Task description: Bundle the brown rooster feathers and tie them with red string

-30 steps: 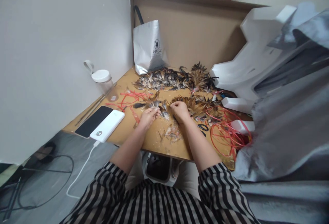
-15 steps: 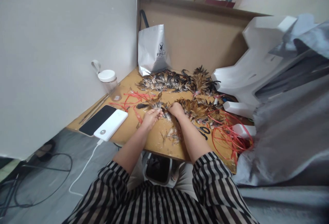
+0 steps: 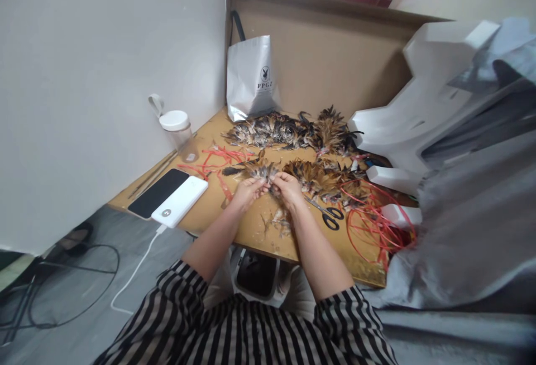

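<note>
Both the left hand (image 3: 251, 191) and the right hand (image 3: 287, 187) are nearly together, fingertips pinched on a small feather bunch (image 3: 262, 169), which fans out just beyond them over the tabletop (image 3: 255, 234). Their fingers cover its lower end, and fine detail there is too small to make out. Scissors (image 3: 330, 211) lie right of the right hand.

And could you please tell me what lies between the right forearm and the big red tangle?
In the head view, black-handled scissors lie between the right forearm and the red tangle.
</note>
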`<act>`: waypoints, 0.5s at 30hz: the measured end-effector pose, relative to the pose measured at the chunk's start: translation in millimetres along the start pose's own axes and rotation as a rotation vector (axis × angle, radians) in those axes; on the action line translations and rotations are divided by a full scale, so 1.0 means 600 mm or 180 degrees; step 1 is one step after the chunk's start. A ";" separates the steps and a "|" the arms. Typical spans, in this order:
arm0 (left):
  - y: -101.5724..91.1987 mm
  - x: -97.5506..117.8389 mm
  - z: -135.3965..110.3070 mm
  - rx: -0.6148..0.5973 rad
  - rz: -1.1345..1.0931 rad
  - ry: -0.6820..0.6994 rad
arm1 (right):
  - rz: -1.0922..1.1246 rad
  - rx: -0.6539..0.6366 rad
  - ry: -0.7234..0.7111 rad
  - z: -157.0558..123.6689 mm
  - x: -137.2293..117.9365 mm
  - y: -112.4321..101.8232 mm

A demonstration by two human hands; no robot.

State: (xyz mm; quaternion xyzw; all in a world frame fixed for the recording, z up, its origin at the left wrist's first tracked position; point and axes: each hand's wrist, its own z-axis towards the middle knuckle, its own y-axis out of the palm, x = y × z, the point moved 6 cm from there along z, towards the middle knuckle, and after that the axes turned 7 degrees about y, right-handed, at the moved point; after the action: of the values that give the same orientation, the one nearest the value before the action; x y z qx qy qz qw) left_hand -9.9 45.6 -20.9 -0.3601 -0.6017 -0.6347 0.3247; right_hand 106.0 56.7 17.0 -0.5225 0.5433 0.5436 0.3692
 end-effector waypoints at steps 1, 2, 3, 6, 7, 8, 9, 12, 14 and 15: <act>0.001 0.000 -0.001 -0.0016 0.0001 -0.0017 | -0.0052 0.0090 -0.0040 0.000 0.003 -0.001; 0.003 -0.001 -0.001 -0.0031 0.0011 -0.0033 | -0.0114 0.0177 -0.0086 0.000 0.006 -0.002; 0.004 -0.001 -0.001 -0.0051 0.0022 -0.0049 | -0.0184 0.0256 -0.0146 0.000 0.007 -0.003; 0.008 -0.003 0.000 -0.0118 0.0034 -0.0083 | -0.0410 0.0458 -0.0415 0.000 0.007 -0.006; 0.008 -0.004 0.000 -0.0133 0.0033 -0.0094 | -0.0480 0.0510 -0.0502 0.000 0.007 -0.007; 0.008 -0.005 0.000 -0.0140 0.0034 -0.0107 | -0.0546 0.0553 -0.0575 0.000 0.008 -0.008; 0.008 -0.006 0.001 -0.0137 0.0037 -0.0121 | -0.0601 0.0584 -0.0630 0.001 0.008 -0.008; 0.007 -0.008 0.001 -0.0104 0.0053 -0.0136 | -0.0701 0.0629 -0.0721 0.001 0.011 -0.006; 0.006 -0.007 0.001 -0.0076 0.0092 -0.0107 | -0.0656 0.0605 -0.0749 0.000 0.011 -0.003; 0.006 -0.006 0.001 -0.0068 0.0121 -0.0081 | -0.0588 0.0572 -0.0737 -0.001 0.012 -0.002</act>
State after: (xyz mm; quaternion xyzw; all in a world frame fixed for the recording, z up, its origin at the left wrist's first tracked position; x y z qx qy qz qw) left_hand -5.0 45.7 -22.1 -0.3830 -0.5921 -0.6301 0.3251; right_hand 105.9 55.2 10.0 -0.4690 0.4932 0.5132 0.5229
